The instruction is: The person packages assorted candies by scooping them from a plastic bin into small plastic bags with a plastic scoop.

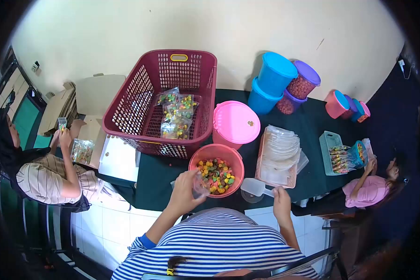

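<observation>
My left hand [185, 192] is closed on a clear plastic bag [200, 185] at the near left rim of a pink bucket [240, 170]. Multicoloured candies or snack pieces [215, 176], in yellow, green, orange and pink, fill the lower part of that bucket. On the bucket's right, my right hand [281, 201] grips the handle of a white plastic scoop [254, 186]. The scoop looks empty and sits over a round clear lid or dish [252, 196]. A pink basket [284, 181] beside it holds a stack of flat clear bags [281, 149].
Behind the bucket stand a maroon basket [114, 114] with filled bags [178, 114] and a pink lidded tub [237, 122]. Blue tubs [270, 79] and purple-lidded tubs [304, 79] line the wall. One person [46, 172] works at left, another [366, 191] at right beside a green basket [329, 140].
</observation>
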The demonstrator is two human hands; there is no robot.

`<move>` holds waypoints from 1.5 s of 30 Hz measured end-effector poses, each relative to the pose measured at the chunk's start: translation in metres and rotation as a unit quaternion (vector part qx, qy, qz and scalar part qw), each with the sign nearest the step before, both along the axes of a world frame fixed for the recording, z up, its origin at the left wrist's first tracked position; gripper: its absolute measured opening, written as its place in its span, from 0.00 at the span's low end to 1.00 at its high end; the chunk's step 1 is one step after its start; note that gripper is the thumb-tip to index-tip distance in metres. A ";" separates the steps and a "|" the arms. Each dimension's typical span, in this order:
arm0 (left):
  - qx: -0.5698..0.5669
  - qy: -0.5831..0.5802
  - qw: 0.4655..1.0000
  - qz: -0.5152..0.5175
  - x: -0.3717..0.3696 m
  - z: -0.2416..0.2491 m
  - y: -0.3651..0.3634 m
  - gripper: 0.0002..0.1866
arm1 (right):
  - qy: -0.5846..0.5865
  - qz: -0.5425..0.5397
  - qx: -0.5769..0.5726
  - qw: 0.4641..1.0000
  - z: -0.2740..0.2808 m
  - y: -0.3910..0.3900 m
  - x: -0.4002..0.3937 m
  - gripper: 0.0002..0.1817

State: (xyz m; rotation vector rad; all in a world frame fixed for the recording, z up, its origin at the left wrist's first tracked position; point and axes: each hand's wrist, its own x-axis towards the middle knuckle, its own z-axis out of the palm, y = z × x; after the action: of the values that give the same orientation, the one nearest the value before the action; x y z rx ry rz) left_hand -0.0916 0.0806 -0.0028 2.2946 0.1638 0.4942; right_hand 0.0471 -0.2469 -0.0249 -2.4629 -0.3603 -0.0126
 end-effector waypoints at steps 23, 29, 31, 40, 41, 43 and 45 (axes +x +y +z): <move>0.106 0.019 0.990 -0.094 -0.011 0.006 -0.009 0.35 | -0.052 0.361 0.084 0.927 0.029 0.158 -0.050 0.07; 0.017 0.113 0.991 -0.069 -0.019 -0.002 0.013 0.36 | -0.188 0.388 0.069 0.900 0.045 0.138 -0.023 0.08; -0.035 0.175 0.980 -0.087 -0.012 0.007 0.015 0.36 | -0.196 0.407 0.073 0.889 0.060 0.135 -0.023 0.08; -0.025 0.249 0.943 -0.218 0.006 0.049 -0.008 0.27 | -0.177 0.437 0.098 0.876 0.033 0.136 -0.045 0.09; -0.028 0.268 0.936 -0.227 0.006 0.040 -0.006 0.28 | -0.181 0.444 0.103 0.871 0.035 0.133 -0.043 0.09; -0.048 0.256 0.937 -0.234 0.001 0.026 0.006 0.29 | -0.185 0.446 0.106 0.869 0.040 0.122 -0.032 0.09; -0.067 0.244 0.936 -0.244 0.002 0.024 0.008 0.30 | -0.189 0.447 0.108 0.868 0.039 0.118 -0.028 0.09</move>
State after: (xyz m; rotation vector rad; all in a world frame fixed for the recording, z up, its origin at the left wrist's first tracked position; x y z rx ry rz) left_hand -0.0896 0.0890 0.0217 2.1757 -0.1301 -0.3354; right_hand 0.0192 -0.1287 0.0145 -1.8506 -1.5444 -0.1372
